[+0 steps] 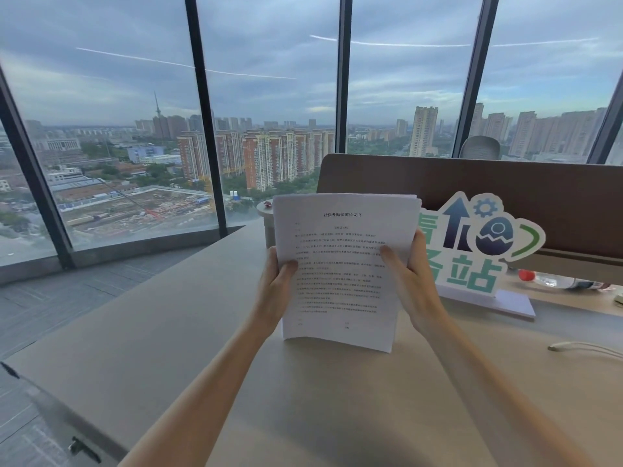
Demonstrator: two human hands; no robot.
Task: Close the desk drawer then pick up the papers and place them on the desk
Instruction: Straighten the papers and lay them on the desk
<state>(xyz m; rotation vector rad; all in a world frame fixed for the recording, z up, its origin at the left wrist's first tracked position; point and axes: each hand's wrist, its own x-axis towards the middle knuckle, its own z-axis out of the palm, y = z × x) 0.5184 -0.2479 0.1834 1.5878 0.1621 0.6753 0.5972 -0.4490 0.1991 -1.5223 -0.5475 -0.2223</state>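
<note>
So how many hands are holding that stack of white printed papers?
2. The left hand grips the left edge of the stack of white printed papers; the right hand grips its right edge, above the beige desk.

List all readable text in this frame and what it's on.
"社保补贴保密协议书": heading on the papers, held upright by the left hand and right hand.
Papers' body text: too small to read.
"站": on the sign; its other characters are hidden by the papers.
Bottle label: blurred.
</note>
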